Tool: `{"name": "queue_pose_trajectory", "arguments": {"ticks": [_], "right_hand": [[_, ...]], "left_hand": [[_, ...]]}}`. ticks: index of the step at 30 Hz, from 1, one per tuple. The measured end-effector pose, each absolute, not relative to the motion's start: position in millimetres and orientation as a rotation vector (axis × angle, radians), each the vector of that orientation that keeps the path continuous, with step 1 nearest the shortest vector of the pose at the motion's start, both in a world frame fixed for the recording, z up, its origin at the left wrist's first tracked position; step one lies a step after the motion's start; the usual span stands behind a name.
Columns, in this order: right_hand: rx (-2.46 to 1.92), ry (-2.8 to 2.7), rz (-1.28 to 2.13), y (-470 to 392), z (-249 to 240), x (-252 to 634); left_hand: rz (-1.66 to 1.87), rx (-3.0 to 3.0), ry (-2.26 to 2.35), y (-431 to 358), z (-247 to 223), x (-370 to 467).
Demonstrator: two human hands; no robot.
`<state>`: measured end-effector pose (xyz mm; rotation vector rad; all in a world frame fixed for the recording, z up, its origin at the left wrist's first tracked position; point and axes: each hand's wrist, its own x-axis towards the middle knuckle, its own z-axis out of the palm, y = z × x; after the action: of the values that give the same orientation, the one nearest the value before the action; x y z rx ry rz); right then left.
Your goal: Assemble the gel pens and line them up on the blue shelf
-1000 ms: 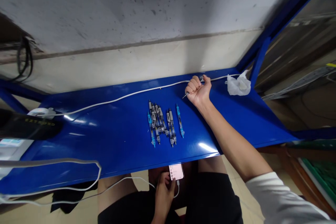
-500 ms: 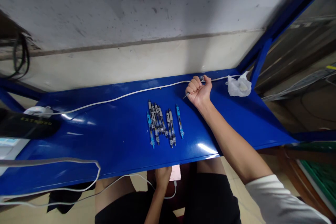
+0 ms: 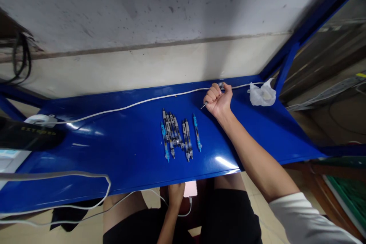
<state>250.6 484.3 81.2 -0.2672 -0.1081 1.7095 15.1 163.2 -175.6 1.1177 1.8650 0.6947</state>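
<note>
A pen point(image 3: 204, 105) is being gripped in the curled right hand point(image 3: 218, 100), over the far right of the blue table point(image 3: 120, 160). Below the near edge, a lit phone point(image 3: 190, 189) is held by the left hand point(image 3: 176, 192). Pens point(image 3: 175, 133) are clustered mid-table, a blue pen point(image 3: 197, 131) lying just right.

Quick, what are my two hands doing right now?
Right hand: closed around a pen.
Left hand: below the table edge beside the phone; its grip cannot be told.
</note>
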Motion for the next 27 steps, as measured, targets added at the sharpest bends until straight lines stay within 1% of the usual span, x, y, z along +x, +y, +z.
{"name": "queue_pose_trajectory", "arguments": {"ticks": [2, 4, 12, 22, 27], "right_hand": [[-0.269, -0.134, 1.713, 484.8, 80.3, 251.4], [-0.269, -0.158, 1.72, 485.2, 79.4, 252.2], [-0.259, -0.14, 1.753, 483.9, 83.0, 252.2], [-0.24, -0.157, 1.738, 487.4, 90.4, 247.9], [-0.432, -0.29, 1.645, 469.9, 111.1, 235.0]], "left_hand": [[0.807, 1.084, 1.816, 160.1, -175.1, 11.2], [0.825, 1.02, 1.812, 156.6, -173.9, 7.8], [0.781, 1.069, 1.837, 159.0, -166.1, 4.6], [0.646, 1.135, 1.868, 169.2, -175.8, 1.1], [0.595, 1.144, 1.904, 177.2, -172.3, 3.8]]}}
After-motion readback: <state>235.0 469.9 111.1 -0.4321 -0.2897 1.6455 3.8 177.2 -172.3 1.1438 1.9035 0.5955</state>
